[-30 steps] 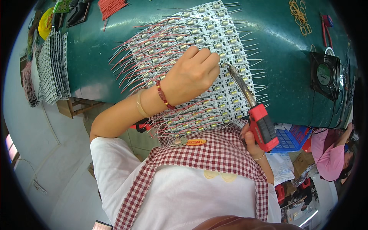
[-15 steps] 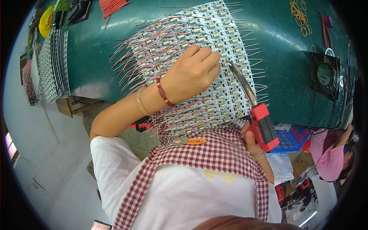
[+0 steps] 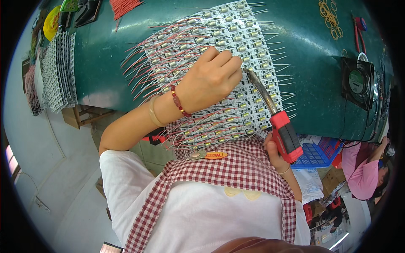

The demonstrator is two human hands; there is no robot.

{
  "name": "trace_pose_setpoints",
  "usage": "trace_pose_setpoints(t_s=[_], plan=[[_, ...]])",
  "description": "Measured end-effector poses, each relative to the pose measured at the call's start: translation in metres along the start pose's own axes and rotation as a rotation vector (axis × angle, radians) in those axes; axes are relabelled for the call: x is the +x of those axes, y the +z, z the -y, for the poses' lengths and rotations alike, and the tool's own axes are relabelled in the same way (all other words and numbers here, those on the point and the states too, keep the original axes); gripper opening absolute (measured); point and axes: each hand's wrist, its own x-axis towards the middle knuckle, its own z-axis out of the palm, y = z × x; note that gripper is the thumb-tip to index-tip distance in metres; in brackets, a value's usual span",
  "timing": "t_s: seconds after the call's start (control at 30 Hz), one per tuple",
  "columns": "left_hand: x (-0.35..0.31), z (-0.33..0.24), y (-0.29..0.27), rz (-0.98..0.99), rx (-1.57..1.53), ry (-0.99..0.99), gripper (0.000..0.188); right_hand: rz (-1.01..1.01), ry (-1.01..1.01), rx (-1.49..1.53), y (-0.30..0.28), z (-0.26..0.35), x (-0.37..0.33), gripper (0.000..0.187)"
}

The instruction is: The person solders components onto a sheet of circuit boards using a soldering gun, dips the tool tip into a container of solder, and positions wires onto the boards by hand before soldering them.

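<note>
A panel of small circuit boards lies on the green table, with rows of yellowish components and many red and white wires fanning out to its left. Thin pale wires also stick out along its right edge. My left hand is closed in a pinch over the middle of the panel; what its fingertips hold is hidden beneath the knuckles. In my right hand, by the panel's near right corner, is a red and black soldering iron. Its bent tip reaches the boards just right of my left fingers.
Stacked board panels stand at the table's left end, near a bundle of red tubes. To the right lie rubber bands, red-handled pliers and a black fan. A blue basket sits below the table edge.
The soldering iron has shifted slightly left and up, its tip now closer to my left fingers. My right hand moved with it. My left hand has barely moved.
</note>
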Motion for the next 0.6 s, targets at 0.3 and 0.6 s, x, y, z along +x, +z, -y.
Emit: trace_pose_setpoints(t_s=[0.3, 0.6], plan=[[0.0, 0.001, 0.002, -0.007, -0.014, -0.001, 0.017, -0.06, -0.023, -0.038, 0.004, -0.017, -0.011, 0.025], [0.0, 0.001, 0.002, -0.006, -0.001, 0.0, 0.017, -0.082, -0.048, 0.058, 0.005, -0.01, -0.006, 0.026]])
